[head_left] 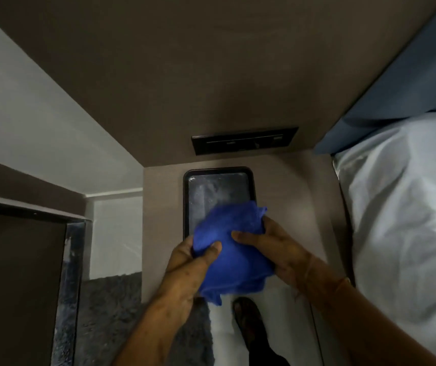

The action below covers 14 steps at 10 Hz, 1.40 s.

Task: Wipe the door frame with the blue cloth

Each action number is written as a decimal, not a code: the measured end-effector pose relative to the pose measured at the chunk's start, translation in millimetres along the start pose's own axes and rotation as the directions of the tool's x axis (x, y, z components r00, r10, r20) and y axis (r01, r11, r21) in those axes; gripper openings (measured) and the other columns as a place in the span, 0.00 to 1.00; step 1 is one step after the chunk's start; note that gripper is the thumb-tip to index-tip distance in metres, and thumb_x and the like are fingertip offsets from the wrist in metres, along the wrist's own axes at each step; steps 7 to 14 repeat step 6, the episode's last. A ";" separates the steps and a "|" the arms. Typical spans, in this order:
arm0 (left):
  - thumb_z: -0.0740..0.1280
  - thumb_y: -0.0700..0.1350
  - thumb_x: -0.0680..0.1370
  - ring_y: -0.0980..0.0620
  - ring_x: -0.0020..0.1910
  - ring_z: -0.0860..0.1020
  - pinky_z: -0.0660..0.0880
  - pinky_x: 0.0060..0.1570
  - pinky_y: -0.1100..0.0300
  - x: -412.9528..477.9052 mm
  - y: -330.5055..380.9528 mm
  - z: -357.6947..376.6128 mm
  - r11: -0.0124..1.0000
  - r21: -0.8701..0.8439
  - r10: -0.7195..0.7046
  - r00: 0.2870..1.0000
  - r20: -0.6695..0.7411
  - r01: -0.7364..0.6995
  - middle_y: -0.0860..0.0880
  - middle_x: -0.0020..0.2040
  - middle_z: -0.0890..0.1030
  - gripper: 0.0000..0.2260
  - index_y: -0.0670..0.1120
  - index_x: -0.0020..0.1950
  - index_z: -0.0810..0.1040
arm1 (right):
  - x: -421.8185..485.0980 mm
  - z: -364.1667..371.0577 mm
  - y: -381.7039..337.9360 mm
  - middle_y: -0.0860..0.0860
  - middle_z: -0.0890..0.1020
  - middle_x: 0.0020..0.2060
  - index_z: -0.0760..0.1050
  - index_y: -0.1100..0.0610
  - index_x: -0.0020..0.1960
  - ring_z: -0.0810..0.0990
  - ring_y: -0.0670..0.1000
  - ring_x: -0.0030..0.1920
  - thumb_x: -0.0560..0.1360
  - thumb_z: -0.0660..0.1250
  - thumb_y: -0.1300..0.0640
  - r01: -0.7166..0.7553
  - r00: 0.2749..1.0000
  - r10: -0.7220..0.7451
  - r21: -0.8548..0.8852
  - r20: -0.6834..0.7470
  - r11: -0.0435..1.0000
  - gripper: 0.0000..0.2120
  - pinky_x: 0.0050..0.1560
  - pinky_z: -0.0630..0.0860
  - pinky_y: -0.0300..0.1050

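The blue cloth [234, 249] is bunched up between both hands, low in the middle of the head view. My left hand [187, 270] grips its left side with the thumb on top. My right hand [277, 249] holds its right side, fingers pressed into the fabric. The cloth hangs above a small brown bedside table [285, 196] and partly hides a dark tray [219, 188] lying on it. A dark door frame [75, 254] with a dusty, streaked edge runs down the left side, well apart from the cloth.
A bed with a white pillow [401, 207] and a blue headboard [401, 83] fills the right. A black switch panel [243, 140] sits on the brown wall behind the table. Grey carpet [111, 313] and my foot [248, 320] show below.
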<state>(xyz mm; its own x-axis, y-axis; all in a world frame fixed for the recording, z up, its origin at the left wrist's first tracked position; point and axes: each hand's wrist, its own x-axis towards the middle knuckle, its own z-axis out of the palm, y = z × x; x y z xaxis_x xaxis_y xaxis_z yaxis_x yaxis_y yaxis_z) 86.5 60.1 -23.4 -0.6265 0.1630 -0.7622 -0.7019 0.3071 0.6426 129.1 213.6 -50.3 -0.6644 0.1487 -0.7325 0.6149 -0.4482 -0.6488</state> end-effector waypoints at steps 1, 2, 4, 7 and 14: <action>0.68 0.41 0.75 0.45 0.47 0.80 0.79 0.44 0.56 54.4 2.8 6.5 0.998 0.050 0.044 0.995 -0.087 -0.040 0.45 0.49 0.82 0.10 0.42 0.56 0.76 | 47.0 -4.2 -2.1 0.56 0.79 0.57 0.68 0.61 0.64 0.80 0.53 0.52 0.71 0.70 0.64 0.038 0.999 -0.040 -0.083 -0.028 0.996 0.23 0.45 0.81 0.39; 0.68 0.39 0.75 0.45 0.48 0.78 0.77 0.44 0.54 110.1 -25.2 10.1 0.987 0.155 -0.015 0.996 -0.087 0.028 0.45 0.50 0.79 0.07 0.42 0.51 0.72 | 95.6 -11.5 33.5 0.61 0.78 0.57 0.69 0.65 0.62 0.79 0.59 0.55 0.71 0.71 0.63 -0.079 0.983 0.019 -0.322 -0.185 0.943 0.21 0.51 0.81 0.50; 0.68 0.38 0.72 0.38 0.47 0.80 0.79 0.47 0.50 160.0 -80.1 12.2 0.860 0.506 0.173 0.970 -0.168 -0.066 0.38 0.50 0.81 0.13 0.40 0.55 0.74 | 123.4 -12.3 84.6 0.58 0.79 0.51 0.74 0.63 0.57 0.78 0.56 0.54 0.74 0.67 0.60 -0.140 0.964 -0.038 -0.622 -0.263 0.770 0.13 0.52 0.73 0.44; 0.65 0.39 0.74 0.41 0.55 0.78 0.74 0.57 0.53 127.6 -71.4 -8.1 0.811 0.572 0.296 0.928 -0.225 -0.120 0.40 0.54 0.80 0.19 0.42 0.65 0.70 | 85.3 -4.9 81.9 0.55 0.77 0.46 0.73 0.63 0.54 0.77 0.56 0.50 0.74 0.64 0.62 -0.024 0.952 -0.206 -0.730 -0.225 0.684 0.10 0.50 0.75 0.46; 0.65 0.39 0.74 0.41 0.55 0.78 0.74 0.57 0.53 127.6 -71.4 -8.1 0.811 0.572 0.296 0.928 -0.225 -0.120 0.40 0.54 0.80 0.19 0.42 0.65 0.70 | 85.3 -4.9 81.9 0.55 0.77 0.46 0.73 0.63 0.54 0.77 0.56 0.50 0.74 0.64 0.62 -0.024 0.952 -0.206 -0.730 -0.225 0.684 0.10 0.50 0.75 0.46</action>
